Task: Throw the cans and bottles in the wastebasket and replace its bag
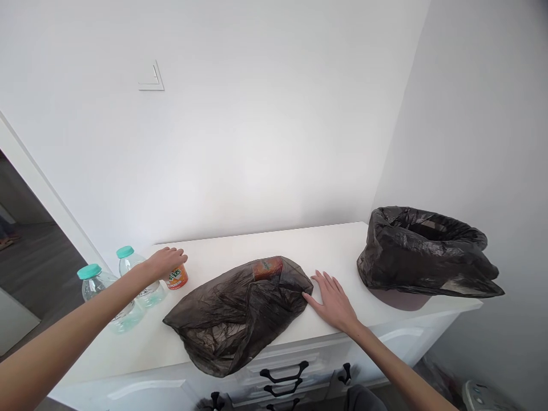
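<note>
My left hand reaches to the left side of the white cabinet top, its fingers curled over the upper part of an orange soda can. Two clear plastic bottles with mint-green caps stand just left of that can, partly hidden by my left forearm. A thin black plastic bag lies crumpled in the middle, and another orange can shows through it. At the bag's right end, my right hand rests on the surface, fingers spread and thumb at the bag's edge.
On the right end of the cabinet top stands a bin lined with a black bag. Black handles stick out from the drawers below. A white wall rises behind, with a doorway at far left.
</note>
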{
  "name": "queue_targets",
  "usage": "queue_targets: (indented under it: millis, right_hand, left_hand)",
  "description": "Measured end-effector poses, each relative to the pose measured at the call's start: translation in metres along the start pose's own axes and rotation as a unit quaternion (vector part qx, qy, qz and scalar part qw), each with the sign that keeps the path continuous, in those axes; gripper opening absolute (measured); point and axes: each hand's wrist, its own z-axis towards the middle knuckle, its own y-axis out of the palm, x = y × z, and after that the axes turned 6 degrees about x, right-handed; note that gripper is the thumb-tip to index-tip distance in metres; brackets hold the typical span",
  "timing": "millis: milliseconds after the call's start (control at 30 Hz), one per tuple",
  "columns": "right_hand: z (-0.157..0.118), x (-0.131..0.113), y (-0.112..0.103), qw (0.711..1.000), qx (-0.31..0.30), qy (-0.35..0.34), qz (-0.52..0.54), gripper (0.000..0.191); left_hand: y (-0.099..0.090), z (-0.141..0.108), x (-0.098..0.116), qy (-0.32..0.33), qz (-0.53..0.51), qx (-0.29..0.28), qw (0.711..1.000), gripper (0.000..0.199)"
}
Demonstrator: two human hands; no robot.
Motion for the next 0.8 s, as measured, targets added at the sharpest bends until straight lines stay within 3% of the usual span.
queue_targets:
  millis: [133, 200, 300, 333, 400, 500, 700, 800]
  right_hand:
    - [0.0, 0.0, -0.001, 1.0, -0.002, -0.001, -0.003, 0.076]
    - [0.0, 0.0, 0.0, 1.0, 0.001, -0.003, -0.002, 0.075]
    - [0.0, 0.002, 0.001, 1.0, 0.005, -0.005, -0.001, 0.075]
    - [0.0, 0.002, 0.001, 1.0, 0.004, -0.005, -0.001, 0.076]
    - [0.0, 0.003, 0.002, 1.0, 0.002, -0.005, -0.001, 0.077]
    - [-0.001, 0.004, 0.002, 1.0, 0.001, -0.005, 0.002, 0.077]
    - [-0.003, 0.004, 0.001, 1.0, -0.002, -0.002, 0.012, 0.076]
    - [-0.002, 0.004, -0.001, 1.0, -0.002, -0.004, 0.011, 0.076]
  left_hand:
    - [-0.011, -0.002, 0.018, -0.011, 0.003, 0.029, 1.0, 0.052]
    - [-0.024, -0.007, 0.04, 0.002, -0.015, 0.095, 0.995, 0.051]
    - [-0.048, -0.027, 0.09, 0.027, -0.109, 0.194, 0.975, 0.031]
    - [-0.054, -0.035, 0.109, 0.022, -0.153, 0.187, 0.97, 0.03]
    - [-0.062, -0.053, 0.144, 0.04, -0.25, 0.11, 0.961, 0.031]
    - [-0.057, -0.07, 0.188, 0.077, -0.326, 0.056, 0.941, 0.03]
    - [-0.036, -0.065, 0.266, 0.131, -0.419, 0.102, 0.893, 0.039]
    - [-0.038, -0.065, 0.299, 0.175, -0.445, 0.082, 0.874, 0.047]
